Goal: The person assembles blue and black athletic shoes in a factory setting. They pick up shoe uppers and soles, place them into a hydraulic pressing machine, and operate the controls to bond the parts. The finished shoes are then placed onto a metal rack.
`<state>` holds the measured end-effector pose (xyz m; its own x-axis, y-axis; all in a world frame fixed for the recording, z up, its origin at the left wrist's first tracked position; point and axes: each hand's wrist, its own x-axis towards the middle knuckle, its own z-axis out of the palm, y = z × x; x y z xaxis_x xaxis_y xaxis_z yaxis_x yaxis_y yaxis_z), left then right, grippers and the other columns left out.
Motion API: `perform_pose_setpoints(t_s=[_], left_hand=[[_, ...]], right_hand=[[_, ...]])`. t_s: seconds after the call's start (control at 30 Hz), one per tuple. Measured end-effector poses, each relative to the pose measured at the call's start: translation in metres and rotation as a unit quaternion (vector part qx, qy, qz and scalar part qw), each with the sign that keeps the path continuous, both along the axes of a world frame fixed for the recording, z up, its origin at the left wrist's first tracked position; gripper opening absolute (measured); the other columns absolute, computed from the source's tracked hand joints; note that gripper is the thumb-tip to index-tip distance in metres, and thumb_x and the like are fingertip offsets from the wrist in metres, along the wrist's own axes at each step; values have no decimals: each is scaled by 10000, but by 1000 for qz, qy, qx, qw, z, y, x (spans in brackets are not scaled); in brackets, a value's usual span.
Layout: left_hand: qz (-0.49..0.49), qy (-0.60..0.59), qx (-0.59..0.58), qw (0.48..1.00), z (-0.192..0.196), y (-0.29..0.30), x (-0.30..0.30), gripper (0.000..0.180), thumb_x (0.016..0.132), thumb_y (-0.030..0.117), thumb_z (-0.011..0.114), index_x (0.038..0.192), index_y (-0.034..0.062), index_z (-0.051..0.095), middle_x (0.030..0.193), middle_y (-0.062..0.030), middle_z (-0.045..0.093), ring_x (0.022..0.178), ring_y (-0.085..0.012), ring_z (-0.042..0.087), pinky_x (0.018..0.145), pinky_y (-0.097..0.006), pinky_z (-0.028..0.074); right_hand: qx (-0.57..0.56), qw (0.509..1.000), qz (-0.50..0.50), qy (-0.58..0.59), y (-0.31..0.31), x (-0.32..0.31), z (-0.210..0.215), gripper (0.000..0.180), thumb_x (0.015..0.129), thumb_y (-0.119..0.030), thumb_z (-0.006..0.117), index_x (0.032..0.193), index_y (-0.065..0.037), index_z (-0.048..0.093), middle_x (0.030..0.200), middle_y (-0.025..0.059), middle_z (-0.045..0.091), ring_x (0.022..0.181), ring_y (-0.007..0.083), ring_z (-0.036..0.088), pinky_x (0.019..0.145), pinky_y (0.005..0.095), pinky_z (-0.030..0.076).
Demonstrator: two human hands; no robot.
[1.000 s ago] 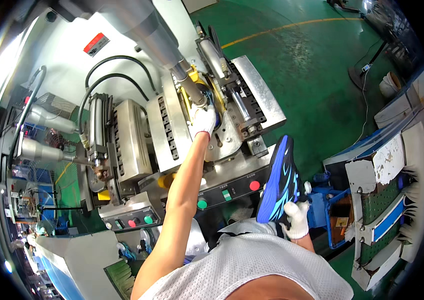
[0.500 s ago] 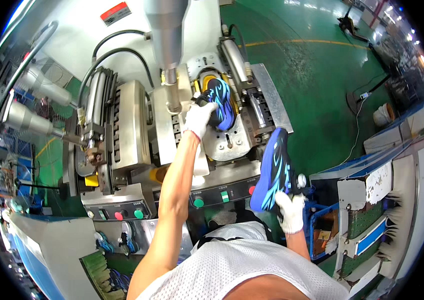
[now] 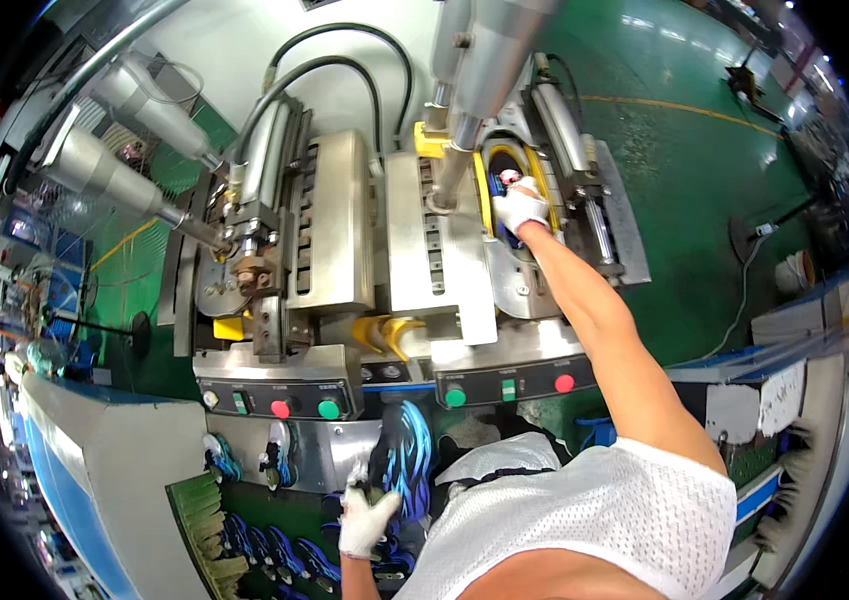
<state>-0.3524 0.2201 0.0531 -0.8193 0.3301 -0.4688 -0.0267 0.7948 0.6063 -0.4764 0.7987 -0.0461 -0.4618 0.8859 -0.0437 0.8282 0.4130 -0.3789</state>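
Low on the left, my left hand (image 3: pixel 369 521) in a white glove grips a black and blue sports shoe (image 3: pixel 410 450) at one end. Its thumb sticks out, and some fingers are hidden behind the shoe. My right hand (image 3: pixel 523 206), also gloved in white, reaches to the machine's right-hand station. There it is closed on another blue shoe (image 3: pixel 498 186), which sits inside a yellow-rimmed holder (image 3: pixel 486 195). The hand covers much of this shoe; a pinkish-white patch shows at its opening.
Metal press cylinders (image 3: pixel 490 70) hang just left of my right hand. Green and red buttons (image 3: pixel 456 398) line the front panel. A rack (image 3: pixel 207 535) with several blue shoes stands lower left. Brushes (image 3: pixel 793 470) edge a unit at the right. A yellow-lined green floor (image 3: pixel 665 150) lies beyond.
My left hand has left the machine and moved down to the rack side with a shoe. My right hand has brought its shoe up into the machine's holder. The view has shifted.
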Motion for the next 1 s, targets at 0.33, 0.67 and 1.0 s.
perform_pose_setpoints(t_s=[0.33, 0.67, 1.0], left_hand=[[388, 91, -123, 909, -263, -100, 106, 826, 811, 303, 812, 1427, -46, 387, 1357, -233, 556, 1269, -354, 537, 1100, -422, 398], [397, 14, 12, 918, -223, -110, 115, 704, 846, 296, 779, 1397, -19, 475, 1374, -271, 554, 1267, -426, 553, 1052, -472, 462], [495, 153, 44, 854, -253, -172, 140, 857, 813, 227, 802, 1473, -52, 333, 1443, -277, 425, 1340, -433, 444, 1151, -451, 355]], right_hand=[[-87, 986, 118, 83, 5, 16, 8, 603, 764, -515, 711, 979, 48, 744, 1012, 268, 730, 974, 371, 722, 845, 465, 531], [180, 798, 564, -112, -307, 170, -68, 779, 933, -293, 647, 1537, 59, 302, 1598, 308, 280, 1513, 436, 245, 1260, 462, 189], [-195, 750, 631, -49, -514, 179, -57, 982, 763, -302, 792, 1518, 64, 283, 1477, 301, 430, 1412, 421, 401, 1193, 441, 314]])
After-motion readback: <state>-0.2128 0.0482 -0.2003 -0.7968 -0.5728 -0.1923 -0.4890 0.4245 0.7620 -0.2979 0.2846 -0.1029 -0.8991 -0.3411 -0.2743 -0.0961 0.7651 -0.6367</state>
